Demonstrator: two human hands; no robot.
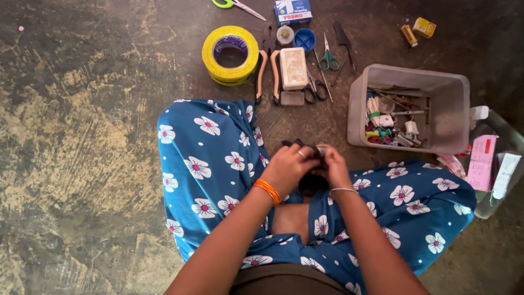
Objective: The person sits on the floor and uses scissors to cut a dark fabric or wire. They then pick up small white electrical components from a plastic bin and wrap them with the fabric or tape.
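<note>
In the head view, a person sits cross-legged on the floor (pixel 82 164) in blue flowered trousers (pixel 207 158). The left hand (pixel 288 166) and the right hand (pixel 334 166) meet over the lap, fingers curled together around a small dark object (pixel 303 145) with a pale metal end; both hands grip it, and most of it is hidden between them.

Taking the grey plastic tub (pixel 447 109) as landmark: it stands on the floor just beyond the right hand and holds a jumble of small parts, among them a bundle of pale sticks, red and green bits, white plugs and thin metal rods. Beside the tub, away from the hands, lie pink and white paper slips (pixel 483 161).

Well to the other side of the tub sits a yellow tape roll (pixel 210 54). Between roll and tub lie orange-handled pliers (pixel 262 74), a white box (pixel 293 66), a blue cap (pixel 304 39) and green-handled scissors (pixel 328 57). Beyond the tub are two small yellow packets (pixel 423 26).
</note>
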